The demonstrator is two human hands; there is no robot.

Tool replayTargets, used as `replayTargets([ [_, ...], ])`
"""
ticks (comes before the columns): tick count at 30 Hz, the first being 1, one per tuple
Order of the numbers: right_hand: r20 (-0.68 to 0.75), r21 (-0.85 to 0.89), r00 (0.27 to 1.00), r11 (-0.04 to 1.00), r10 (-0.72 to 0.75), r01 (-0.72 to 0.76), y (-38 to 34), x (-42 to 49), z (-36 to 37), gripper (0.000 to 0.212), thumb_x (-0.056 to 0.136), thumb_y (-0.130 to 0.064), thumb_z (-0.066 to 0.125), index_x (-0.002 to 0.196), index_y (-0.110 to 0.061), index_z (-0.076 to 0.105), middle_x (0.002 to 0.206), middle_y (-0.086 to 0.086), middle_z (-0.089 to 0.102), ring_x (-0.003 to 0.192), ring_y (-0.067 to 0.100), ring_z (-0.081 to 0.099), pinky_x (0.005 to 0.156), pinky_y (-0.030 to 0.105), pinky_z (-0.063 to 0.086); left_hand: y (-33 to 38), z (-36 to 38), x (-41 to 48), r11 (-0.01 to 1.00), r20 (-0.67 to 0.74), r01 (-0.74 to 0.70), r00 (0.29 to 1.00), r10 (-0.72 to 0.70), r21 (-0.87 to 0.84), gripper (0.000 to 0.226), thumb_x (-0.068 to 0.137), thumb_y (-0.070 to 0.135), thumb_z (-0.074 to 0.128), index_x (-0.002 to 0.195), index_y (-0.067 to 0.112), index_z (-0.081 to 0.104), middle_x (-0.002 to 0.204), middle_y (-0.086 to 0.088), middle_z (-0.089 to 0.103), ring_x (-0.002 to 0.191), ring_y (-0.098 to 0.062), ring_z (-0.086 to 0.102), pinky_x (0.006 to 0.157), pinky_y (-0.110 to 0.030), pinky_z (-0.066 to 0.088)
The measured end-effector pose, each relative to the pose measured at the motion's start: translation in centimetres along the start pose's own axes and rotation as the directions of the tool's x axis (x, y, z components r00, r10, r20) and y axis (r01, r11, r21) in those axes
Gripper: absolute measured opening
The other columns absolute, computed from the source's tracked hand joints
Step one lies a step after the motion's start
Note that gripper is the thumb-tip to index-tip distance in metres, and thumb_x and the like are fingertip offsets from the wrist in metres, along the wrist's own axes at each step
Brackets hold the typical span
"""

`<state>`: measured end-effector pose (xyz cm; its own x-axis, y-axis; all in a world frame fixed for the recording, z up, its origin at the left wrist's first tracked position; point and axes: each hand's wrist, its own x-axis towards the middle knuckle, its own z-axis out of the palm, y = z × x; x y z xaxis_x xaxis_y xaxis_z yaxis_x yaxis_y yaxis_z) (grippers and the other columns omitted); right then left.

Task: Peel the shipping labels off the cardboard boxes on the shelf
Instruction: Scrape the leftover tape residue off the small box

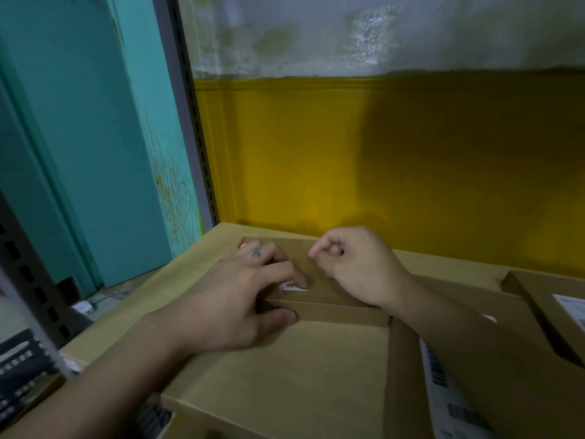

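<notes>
Head view: cardboard boxes against yellow wall; seemingly teal door left.

The light is dim and warm. The yellow wall glows brightest low in the middle and sinks into a broad, soft shadow on the right. The left hand and right hand throw faint shadows on the cardboard box. Wide-angle distortion bends the shelf upright. The barcode label near the bottom edge is blurred.
</notes>
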<state>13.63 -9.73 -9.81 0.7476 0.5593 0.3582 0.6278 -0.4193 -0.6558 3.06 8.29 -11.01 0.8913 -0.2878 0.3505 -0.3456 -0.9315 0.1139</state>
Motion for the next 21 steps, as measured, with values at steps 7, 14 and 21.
replayTargets([
  [7, 0.007, -0.017, 1.0, 1.0, -0.016, 0.016, 0.3, 0.1, 0.4, 0.01, 0.085, -0.017, 0.064, 0.078, -0.02, 0.07, 0.048, -0.008, 0.052, 0.045, 0.004, 0.043, 0.049, 0.021, 0.034, 0.2, 0.1, 0.6, 0.998, 0.014, 0.016, 1.0, -0.016, -0.054, 0.036, 0.076, 0.063, 0.059, 0.109, 0.05, 0.05, 0.113, 0.024, 0.039, 0.109, -0.004, 0.037, 0.09, -0.031, 0.04],
  [14, 0.034, -0.086, 0.999, 0.996, -0.035, 0.038, 0.1, 0.1, 0.6, 0.011, 0.085, -0.022, 0.063, 0.077, -0.023, 0.069, 0.047, -0.009, 0.053, 0.045, 0.004, 0.046, 0.051, 0.024, 0.033, 0.7, 1.7, -0.2, 0.998, -0.113, 0.061, 0.992, -0.064, -0.031, 0.035, 0.078, 0.067, 0.052, 0.108, 0.05, 0.05, 0.108, 0.024, 0.043, 0.102, -0.01, 0.041, 0.082, -0.033, 0.042],
  [21, 0.041, -0.094, 0.998, 0.995, -0.038, 0.042, 0.1, 0.1, 0.5, 0.011, 0.085, -0.023, 0.062, 0.076, -0.022, 0.069, 0.048, -0.008, 0.054, 0.045, 0.004, 0.045, 0.05, 0.025, 0.032, 1.0, 1.7, 0.0, 0.996, -0.109, 0.094, 0.99, -0.092, 0.006, 0.039, 0.075, 0.072, 0.048, 0.106, 0.048, 0.049, 0.106, 0.024, 0.043, 0.099, -0.009, 0.038, 0.078, -0.023, 0.031],
])
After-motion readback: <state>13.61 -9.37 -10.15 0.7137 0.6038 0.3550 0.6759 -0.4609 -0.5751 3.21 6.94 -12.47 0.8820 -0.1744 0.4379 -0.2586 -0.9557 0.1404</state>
